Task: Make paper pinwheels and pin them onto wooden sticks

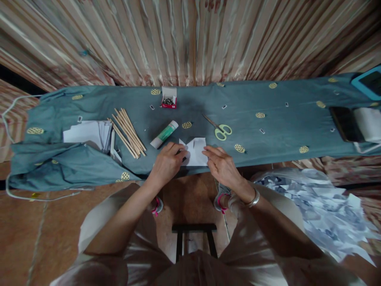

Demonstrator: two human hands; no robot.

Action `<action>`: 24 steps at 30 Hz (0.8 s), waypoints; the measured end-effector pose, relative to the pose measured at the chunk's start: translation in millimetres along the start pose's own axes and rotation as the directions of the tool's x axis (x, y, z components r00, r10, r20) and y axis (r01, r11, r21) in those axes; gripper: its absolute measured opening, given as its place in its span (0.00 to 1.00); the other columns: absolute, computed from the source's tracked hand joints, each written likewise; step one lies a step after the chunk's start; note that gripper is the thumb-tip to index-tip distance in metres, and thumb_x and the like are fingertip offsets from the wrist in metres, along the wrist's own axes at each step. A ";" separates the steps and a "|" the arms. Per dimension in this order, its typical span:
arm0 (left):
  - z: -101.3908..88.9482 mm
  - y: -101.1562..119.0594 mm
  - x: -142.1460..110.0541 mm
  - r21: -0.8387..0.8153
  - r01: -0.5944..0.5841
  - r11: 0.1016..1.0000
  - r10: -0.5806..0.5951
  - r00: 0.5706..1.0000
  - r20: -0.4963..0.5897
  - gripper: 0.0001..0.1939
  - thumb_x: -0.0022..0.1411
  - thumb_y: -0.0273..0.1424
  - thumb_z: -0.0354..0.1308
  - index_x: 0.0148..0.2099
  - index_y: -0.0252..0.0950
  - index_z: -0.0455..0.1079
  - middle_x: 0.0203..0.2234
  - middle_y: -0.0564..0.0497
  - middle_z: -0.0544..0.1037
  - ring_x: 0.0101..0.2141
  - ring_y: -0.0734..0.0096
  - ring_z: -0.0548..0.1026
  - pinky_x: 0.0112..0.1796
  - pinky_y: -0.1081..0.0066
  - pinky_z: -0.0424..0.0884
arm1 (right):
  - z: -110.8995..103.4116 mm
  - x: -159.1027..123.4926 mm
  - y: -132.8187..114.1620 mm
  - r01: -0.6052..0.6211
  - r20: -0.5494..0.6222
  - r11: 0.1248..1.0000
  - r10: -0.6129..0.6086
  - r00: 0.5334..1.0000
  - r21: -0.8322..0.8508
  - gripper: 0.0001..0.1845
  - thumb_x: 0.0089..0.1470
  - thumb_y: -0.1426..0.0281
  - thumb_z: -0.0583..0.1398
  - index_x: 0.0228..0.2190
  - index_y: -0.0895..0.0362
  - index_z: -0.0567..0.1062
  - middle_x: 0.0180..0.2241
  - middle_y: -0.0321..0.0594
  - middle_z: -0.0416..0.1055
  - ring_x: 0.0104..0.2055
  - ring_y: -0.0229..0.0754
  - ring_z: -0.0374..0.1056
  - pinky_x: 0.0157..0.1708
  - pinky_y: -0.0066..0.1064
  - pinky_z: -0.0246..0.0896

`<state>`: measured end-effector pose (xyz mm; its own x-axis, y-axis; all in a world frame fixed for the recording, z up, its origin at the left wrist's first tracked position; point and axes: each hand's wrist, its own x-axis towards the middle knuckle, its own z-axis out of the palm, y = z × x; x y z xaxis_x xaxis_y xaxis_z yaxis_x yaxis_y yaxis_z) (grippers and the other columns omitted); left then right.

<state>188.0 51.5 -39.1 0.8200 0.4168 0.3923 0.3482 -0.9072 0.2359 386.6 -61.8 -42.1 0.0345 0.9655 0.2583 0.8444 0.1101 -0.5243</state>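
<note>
Fingertips of my left hand [167, 163] and right hand [222, 166] rest at opposite edges of a small white paper [197, 153], probably to keep it steady from both sides. The fingers of my left hand are bunched at one edge, those of my right hand bent over the other; I cannot tell whether either hand truly pinches the sheet or only presses it down. The paper lies near the edge of the table directly in front of me, likely because that suits seated work, and its top edge shows a notch and an upright crease.

Just beyond it, apparently within easy reach, a glue stick [164, 134], a smooth green-and-white cylinder, lies aslant on the left, and scissors [218, 129] with pale green looped handles and slim metal blades lie on the right. Farther back, a small red cardboard box [169, 106] stands open, shiny metal bits inside. To the left, slender round wooden sticks [129, 133] lie loosely bundled beside a stack of white sheets [87, 133], perhaps grouped so each kind is easy to pick. Beneath everything spreads a blue-green cloth [202, 113], wrinkled and folded at left, printed with yellow pineapples.
</note>
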 end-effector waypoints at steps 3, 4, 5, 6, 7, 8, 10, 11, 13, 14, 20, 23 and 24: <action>0.5 8.5 -3.0 -0.034 -0.018 0.999 0.017 1.000 -0.013 0.09 0.66 0.27 0.54 0.46 0.34 0.73 0.45 0.43 0.76 0.43 0.61 0.70 0.43 0.62 0.70 | 0.3 -1.0 -1.2 0.006 0.005 1.000 -0.006 1.000 -0.018 0.21 0.58 0.77 0.50 0.47 0.62 0.77 0.52 0.52 0.72 0.52 0.51 0.68 0.57 0.50 0.63; 1.3 12.2 -3.9 -0.042 -0.025 0.999 0.025 1.000 -0.001 0.09 0.66 0.30 0.55 0.46 0.35 0.73 0.44 0.43 0.76 0.43 0.61 0.70 0.42 0.61 0.70 | 0.6 -1.0 -0.9 0.007 0.008 1.000 -0.006 1.000 -0.021 0.20 0.58 0.77 0.50 0.47 0.61 0.77 0.52 0.52 0.72 0.52 0.52 0.68 0.57 0.50 0.63; 2.3 15.5 -4.6 -0.046 -0.033 0.998 0.033 0.999 0.018 0.09 0.66 0.31 0.56 0.46 0.35 0.73 0.44 0.43 0.76 0.43 0.60 0.71 0.42 0.61 0.69 | 0.8 -1.1 -0.4 0.006 0.011 1.000 -0.006 1.000 -0.022 0.20 0.57 0.77 0.50 0.47 0.61 0.77 0.52 0.51 0.72 0.52 0.52 0.68 0.57 0.50 0.63; 3.4 18.3 -5.0 -0.044 -0.039 0.998 0.040 0.998 0.037 0.09 0.66 0.32 0.56 0.45 0.35 0.73 0.43 0.43 0.76 0.43 0.60 0.71 0.41 0.62 0.69 | 1.1 -1.2 0.0 0.005 0.013 1.000 -0.005 1.000 -0.021 0.20 0.57 0.78 0.51 0.47 0.60 0.77 0.52 0.50 0.72 0.53 0.52 0.68 0.57 0.50 0.63; 4.5 20.5 -5.2 -0.038 -0.044 0.998 0.046 0.997 0.054 0.09 0.66 0.32 0.55 0.45 0.35 0.73 0.42 0.43 0.77 0.43 0.60 0.71 0.41 0.62 0.69 | 1.3 -1.3 0.4 0.005 0.015 1.000 -0.005 1.000 -0.019 0.20 0.56 0.78 0.51 0.47 0.59 0.77 0.52 0.50 0.72 0.53 0.51 0.68 0.56 0.50 0.63; 5.6 21.9 -5.3 -0.031 -0.048 0.998 0.050 0.996 0.069 0.09 0.67 0.31 0.55 0.44 0.35 0.73 0.41 0.44 0.77 0.43 0.61 0.71 0.40 0.63 0.69 | 1.4 -1.5 0.7 0.006 0.017 1.000 -0.006 1.000 -0.016 0.21 0.56 0.78 0.51 0.47 0.59 0.77 0.53 0.49 0.72 0.53 0.51 0.67 0.56 0.50 0.64; 7.3 23.2 -5.2 -0.027 -0.051 0.998 0.053 0.995 0.083 0.09 0.68 0.30 0.53 0.44 0.34 0.73 0.38 0.44 0.77 0.41 0.62 0.72 0.39 0.64 0.69 | 0.7 -1.7 0.9 0.009 0.023 1.000 -0.009 1.000 -0.006 0.21 0.54 0.79 0.52 0.47 0.59 0.77 0.53 0.50 0.72 0.53 0.52 0.67 0.56 0.50 0.64; 8.0 23.3 -5.2 -0.032 -0.052 0.998 0.055 0.995 0.083 0.09 0.68 0.29 0.52 0.43 0.34 0.73 0.37 0.44 0.77 0.40 0.63 0.72 0.38 0.64 0.69 | -0.1 -1.6 1.1 0.009 0.029 1.000 -0.010 1.000 0.004 0.22 0.53 0.80 0.52 0.46 0.59 0.77 0.53 0.49 0.72 0.53 0.52 0.67 0.56 0.50 0.64; 9.1 23.1 -5.8 -0.050 -0.056 0.997 0.059 0.996 0.073 0.09 0.68 0.27 0.52 0.43 0.33 0.73 0.36 0.45 0.77 0.38 0.64 0.73 0.38 0.66 0.70 | -2.8 -0.8 1.5 0.007 0.049 1.000 -0.008 0.999 0.030 0.23 0.51 0.81 0.53 0.46 0.58 0.77 0.54 0.48 0.71 0.53 0.51 0.68 0.55 0.50 0.64; 9.5 23.0 -6.3 -0.056 -0.057 0.997 0.060 0.997 0.058 0.08 0.67 0.26 0.52 0.43 0.33 0.73 0.36 0.45 0.77 0.38 0.65 0.73 0.38 0.66 0.71 | -4.6 -0.2 1.9 0.001 0.060 0.999 -0.004 0.998 0.046 0.23 0.49 0.81 0.53 0.46 0.57 0.77 0.54 0.47 0.71 0.53 0.51 0.68 0.55 0.50 0.64; 9.2 24.6 -9.3 -0.045 -0.063 0.997 0.063 0.998 -0.002 0.06 0.66 0.25 0.54 0.43 0.31 0.72 0.36 0.45 0.77 0.37 0.64 0.74 0.37 0.68 0.72 | -14.0 3.5 4.8 -0.082 0.077 0.961 0.064 0.995 0.263 0.15 0.52 0.74 0.60 0.42 0.53 0.78 0.54 0.44 0.72 0.56 0.49 0.67 0.58 0.49 0.61; 7.8 26.6 -9.8 -0.046 -0.059 0.997 0.060 0.998 0.031 0.07 0.66 0.25 0.53 0.42 0.32 0.72 0.36 0.45 0.78 0.36 0.65 0.74 0.36 0.68 0.72 | -11.7 4.4 5.8 -0.108 0.072 0.925 0.088 0.994 0.363 0.06 0.54 0.70 0.62 0.36 0.51 0.79 0.51 0.40 0.74 0.55 0.47 0.68 0.57 0.48 0.61; 7.6 27.3 -9.9 -0.047 -0.059 0.997 0.061 0.997 0.039 0.07 0.67 0.26 0.53 0.41 0.32 0.72 0.36 0.46 0.78 0.36 0.65 0.74 0.36 0.68 0.72 | -9.8 4.8 6.0 -0.114 0.073 0.915 0.093 0.993 0.386 0.05 0.55 0.70 0.62 0.33 0.51 0.79 0.49 0.40 0.75 0.53 0.47 0.69 0.56 0.47 0.61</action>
<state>192.9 22.2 -43.3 0.8570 0.3579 0.3707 0.2773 -0.9267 0.2536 397.0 -58.9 -36.1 0.0739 0.9862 0.1484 0.5624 0.0817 -0.8228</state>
